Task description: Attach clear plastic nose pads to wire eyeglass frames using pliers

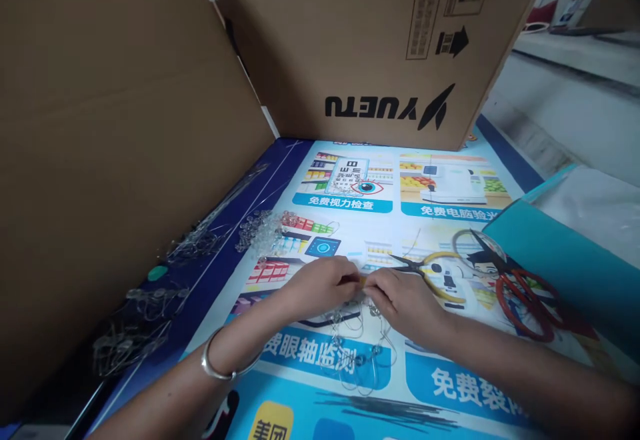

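Observation:
My left hand (323,285) and my right hand (407,299) meet over the printed sheet, fingertips almost touching. Both are closed in a pinch. Between and below them hangs a looped strand of transparent beads (360,360) on thin wire or thread, its upper part hidden by my fingers. Just beyond my right hand lie pliers with yellow handles (445,293). Farther right are scissors with red handles (520,300). Beyond my left hand is a pile of loose transparent beads (265,230).
Tall cardboard panels (320,40) stand at the back and left. Beaded wire bundles (133,333) and a small green disc (157,273) lie along the left. A teal-edged plastic packet (565,247) lies at the right, and a pale ledge (580,53) runs behind it.

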A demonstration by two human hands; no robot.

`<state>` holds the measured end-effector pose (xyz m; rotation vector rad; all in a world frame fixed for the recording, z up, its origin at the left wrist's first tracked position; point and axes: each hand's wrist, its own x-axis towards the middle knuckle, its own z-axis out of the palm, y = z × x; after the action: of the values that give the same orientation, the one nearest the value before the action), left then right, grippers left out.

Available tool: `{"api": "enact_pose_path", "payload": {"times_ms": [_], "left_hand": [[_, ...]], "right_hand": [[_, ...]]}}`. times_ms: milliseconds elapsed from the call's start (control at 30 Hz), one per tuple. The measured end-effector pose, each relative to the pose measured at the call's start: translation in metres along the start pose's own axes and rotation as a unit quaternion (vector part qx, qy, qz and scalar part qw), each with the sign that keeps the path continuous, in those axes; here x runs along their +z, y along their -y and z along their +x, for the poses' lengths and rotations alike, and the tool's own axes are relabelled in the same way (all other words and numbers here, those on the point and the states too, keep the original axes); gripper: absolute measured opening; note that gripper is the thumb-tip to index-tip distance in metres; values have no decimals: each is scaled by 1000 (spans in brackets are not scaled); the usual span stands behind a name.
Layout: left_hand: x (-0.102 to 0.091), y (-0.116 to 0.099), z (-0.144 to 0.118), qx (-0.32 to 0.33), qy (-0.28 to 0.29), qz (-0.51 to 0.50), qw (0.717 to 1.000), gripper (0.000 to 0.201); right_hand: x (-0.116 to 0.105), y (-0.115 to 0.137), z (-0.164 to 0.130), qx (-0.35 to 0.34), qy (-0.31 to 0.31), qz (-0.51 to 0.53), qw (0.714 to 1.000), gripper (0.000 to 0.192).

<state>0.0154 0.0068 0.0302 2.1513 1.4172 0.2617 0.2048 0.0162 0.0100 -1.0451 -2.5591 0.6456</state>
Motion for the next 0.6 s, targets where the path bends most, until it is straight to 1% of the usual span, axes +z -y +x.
{"api": "enact_pose_path", "payload": {"times_ms": [100,200,267,333,400,467,600], "left_hand": [[-1,2,-2,-4,9,-3,1000,18],[-7,3,-8,-1,7,-26,1000,15],[-15,2,-15,10,-10,-29,999,15],[-24,1,-24,38,-40,5,998,10],[-30,-2,-33,84,-12,34,996,13],[-31,-6,-39,119,20,62,991,15],[-20,-12,-43,143,40,110,983,18]], "right_hand": [[0,1,2,7,-3,3,1000,21],[-1,2,3,29,-14,21,999,17],[-1,2,4,41,-24,34,998,15],[-1,1,4,40,-36,51,997,14],[-1,-1,4,36,-44,66,996,14],[-1,-2,4,34,-48,78,995,14],[-2,-3,4,32,-50,96,994,13]]}}
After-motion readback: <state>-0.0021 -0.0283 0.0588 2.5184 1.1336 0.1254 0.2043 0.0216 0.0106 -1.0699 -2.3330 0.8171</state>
